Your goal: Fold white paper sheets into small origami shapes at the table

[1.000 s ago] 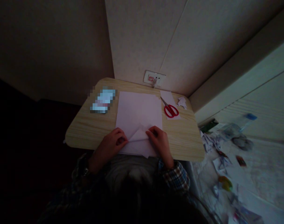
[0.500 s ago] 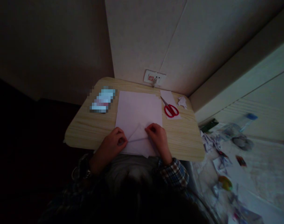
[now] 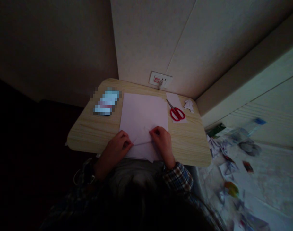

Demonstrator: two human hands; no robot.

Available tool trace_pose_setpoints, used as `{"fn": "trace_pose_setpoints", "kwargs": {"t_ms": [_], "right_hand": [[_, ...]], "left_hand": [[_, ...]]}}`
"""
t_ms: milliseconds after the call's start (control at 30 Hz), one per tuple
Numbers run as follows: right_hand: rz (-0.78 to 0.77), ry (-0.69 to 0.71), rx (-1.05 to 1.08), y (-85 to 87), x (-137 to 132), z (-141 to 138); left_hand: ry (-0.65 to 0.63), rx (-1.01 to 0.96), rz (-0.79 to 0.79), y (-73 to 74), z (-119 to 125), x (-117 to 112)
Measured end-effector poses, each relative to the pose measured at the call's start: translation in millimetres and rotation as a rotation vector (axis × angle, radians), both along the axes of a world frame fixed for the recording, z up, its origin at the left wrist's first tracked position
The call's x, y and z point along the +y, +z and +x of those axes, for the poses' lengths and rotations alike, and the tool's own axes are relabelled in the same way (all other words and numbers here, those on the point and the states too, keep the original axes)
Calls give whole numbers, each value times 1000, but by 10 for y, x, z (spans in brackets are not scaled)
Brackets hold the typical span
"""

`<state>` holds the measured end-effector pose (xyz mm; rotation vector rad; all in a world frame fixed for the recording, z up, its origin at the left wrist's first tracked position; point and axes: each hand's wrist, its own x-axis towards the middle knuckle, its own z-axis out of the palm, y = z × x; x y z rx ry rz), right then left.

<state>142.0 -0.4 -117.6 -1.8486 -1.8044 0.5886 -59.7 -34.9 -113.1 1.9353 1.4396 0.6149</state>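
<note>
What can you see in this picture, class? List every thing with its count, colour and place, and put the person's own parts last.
table: one, light wood, against the wall corner
paper sheets: a stack (count unclear), white, middle of the table
folded paper: one, white, near edge of the stack, between the hands
scissors: one pair, red handles, right of the stack
paper slip: one, white, under the scissors
crumpled paper: one, white, far right corner of the table
blurred item: one, pale blue, left of the stack
wall socket: one, white, above the table's far edge
paper scraps: many, mostly white, on the pale surface right of the table
sleeve: one visible, plaid, right wrist
left hand: on the folded paper's left end
right hand: on its right end
</note>
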Motion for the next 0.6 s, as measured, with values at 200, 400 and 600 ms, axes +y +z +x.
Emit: {"fn": "trace_pose_setpoints", "kwargs": {"t_ms": [200, 400, 600], "right_hand": [[4, -2, -17, -14, 0, -20], [15, -4, -25, -14, -7, -33], [18, -13, -22, -18, -9, -35]], "left_hand": [[26, 37, -3, 27, 36, -8], [29, 43, -7, 25, 45, -2], [22, 18, 21, 2, 32, -12]]}}
